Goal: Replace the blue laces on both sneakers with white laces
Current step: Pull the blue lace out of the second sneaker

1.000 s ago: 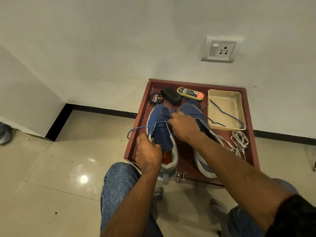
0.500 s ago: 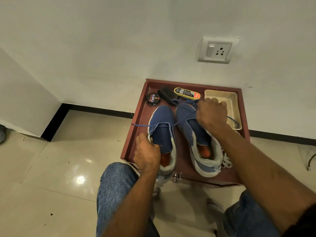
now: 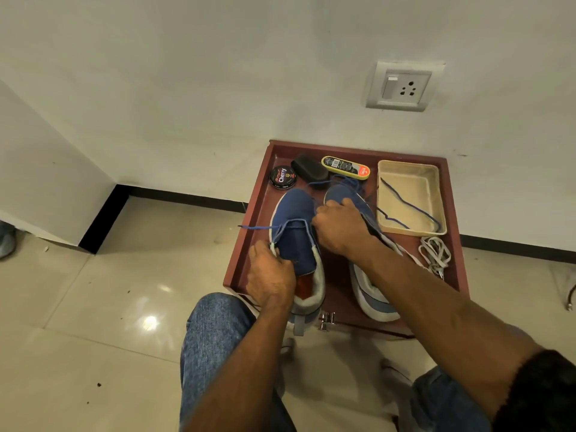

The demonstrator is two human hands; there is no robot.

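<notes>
So the left hand (image 3: 270, 273) grips the side of the left sneaker (image 3: 296, 241) near the collar, pretty clearly to pin it down on the red tray (image 3: 246, 244) while the lace gets pulled. The right hand (image 3: 339, 227) is curled at the eyelets, looks like it's pinching the blue lace (image 3: 258, 227), whose loose end trails left over the tray edge. The right sneaker (image 3: 371, 294) sits just beside. One pulled lace lies in the beige bin (image 3: 433, 179); the white laces (image 3: 434, 252) wait bundled below it, handy for relacing.
</notes>
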